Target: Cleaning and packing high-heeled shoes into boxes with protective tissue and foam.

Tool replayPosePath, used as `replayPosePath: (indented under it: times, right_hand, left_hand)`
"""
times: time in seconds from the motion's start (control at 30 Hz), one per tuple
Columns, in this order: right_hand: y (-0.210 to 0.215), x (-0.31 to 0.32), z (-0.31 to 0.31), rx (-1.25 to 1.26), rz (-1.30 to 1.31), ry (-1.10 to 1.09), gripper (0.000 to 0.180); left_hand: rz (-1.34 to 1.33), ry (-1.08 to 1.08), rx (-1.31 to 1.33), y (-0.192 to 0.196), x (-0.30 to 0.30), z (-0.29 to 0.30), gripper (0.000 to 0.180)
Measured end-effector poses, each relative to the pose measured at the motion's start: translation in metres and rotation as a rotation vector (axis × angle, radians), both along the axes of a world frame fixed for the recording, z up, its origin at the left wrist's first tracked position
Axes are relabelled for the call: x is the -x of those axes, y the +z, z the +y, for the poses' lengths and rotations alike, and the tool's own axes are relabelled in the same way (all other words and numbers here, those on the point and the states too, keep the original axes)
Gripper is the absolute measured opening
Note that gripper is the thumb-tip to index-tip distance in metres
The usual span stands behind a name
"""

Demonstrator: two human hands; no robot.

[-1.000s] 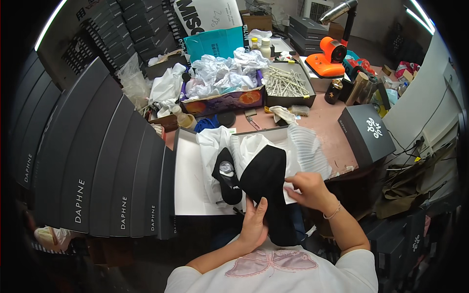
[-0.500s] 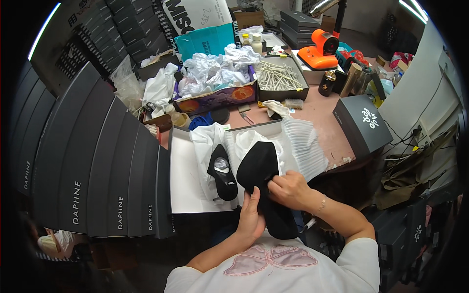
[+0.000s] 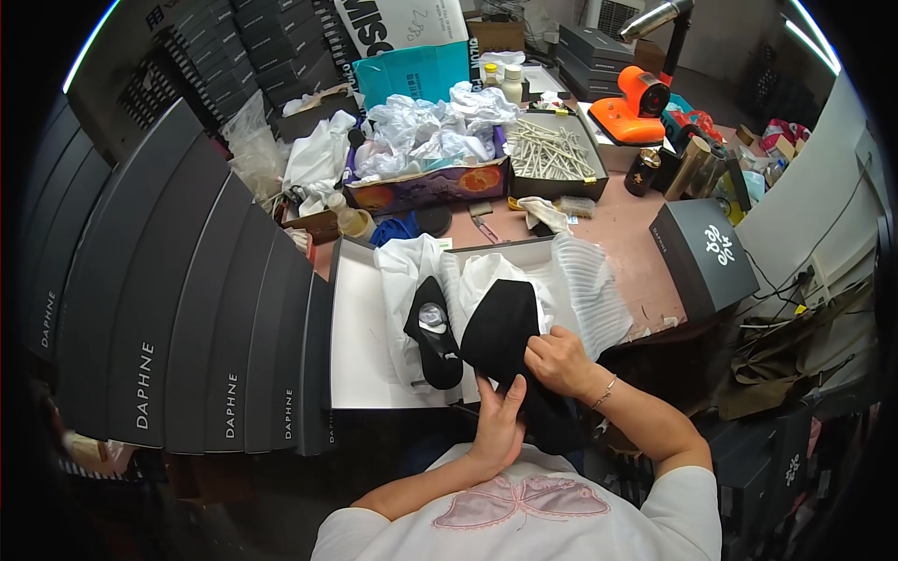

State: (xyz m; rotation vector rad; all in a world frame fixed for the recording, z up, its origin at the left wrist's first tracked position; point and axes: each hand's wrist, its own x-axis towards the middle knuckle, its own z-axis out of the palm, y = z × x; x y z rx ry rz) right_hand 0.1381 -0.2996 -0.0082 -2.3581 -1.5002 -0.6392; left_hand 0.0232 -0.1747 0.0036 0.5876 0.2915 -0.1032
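Note:
A black pointed shoe (image 3: 503,327) is held up over the open shoe box, its toe pointing away from me. My left hand (image 3: 499,421) grips it from the left, thumb raised along its side. On its right edge, the curled fingers of my right hand (image 3: 561,363) pinch the black material. A second black shoe (image 3: 436,351) lies in the box on white tissue, with a silvery round piece in its opening. The white-lined shoe box (image 3: 354,351) holds tissue paper (image 3: 398,262) and a ribbed white padding sheet (image 3: 589,290) that hangs over its right side.
Tall dark shoe boxes (image 3: 140,309) stand stacked at the left. Behind the open box are a carton of crumpled paper (image 3: 430,194), a box of white sticks (image 3: 552,154) and a box cutter (image 3: 484,229). An orange device (image 3: 629,117) and a dark box (image 3: 703,257) are at the right.
The held shoe has turned and its toe tilts more; my right hand has shifted slightly right along its edge. The whole view has moved a little, shifting the table things rightward.

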Motion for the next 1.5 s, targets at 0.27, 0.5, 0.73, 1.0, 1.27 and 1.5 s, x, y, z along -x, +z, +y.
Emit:
replayPosePath:
  times: [0.27,0.5,0.73,1.0,1.27,1.5]
  right_hand:
    - [0.043,0.026,-0.053,-0.118,0.237,-0.061,0.018]
    - [0.02,0.0,-0.031,-0.584,1.06,-0.258,0.059]
    - [0.058,0.033,0.01,-1.631,2.175,0.187,0.051]
    - [0.079,0.078,-0.014,-1.442,1.99,0.292,0.074]
    - [0.067,0.112,0.006,-1.218,1.862,0.716,0.09]
    - [0.079,0.114,-0.021,-0.779,1.863,0.493,0.076]
  left_hand:
    - [-0.054,0.123,0.0,-0.007,-0.01,0.019,0.061]
    - [-0.087,0.099,-0.019,0.004,-0.014,0.011,0.063]
    - [-0.315,0.036,-0.583,-0.026,0.007,-0.004,0.092]
    - [-0.88,-0.018,-1.181,0.04,-0.015,0.079,0.106]
    - [-0.936,0.112,-0.734,0.017,-0.003,0.064,0.073]
    - [-0.626,-0.127,-0.65,0.025,-0.006,0.084,0.06]
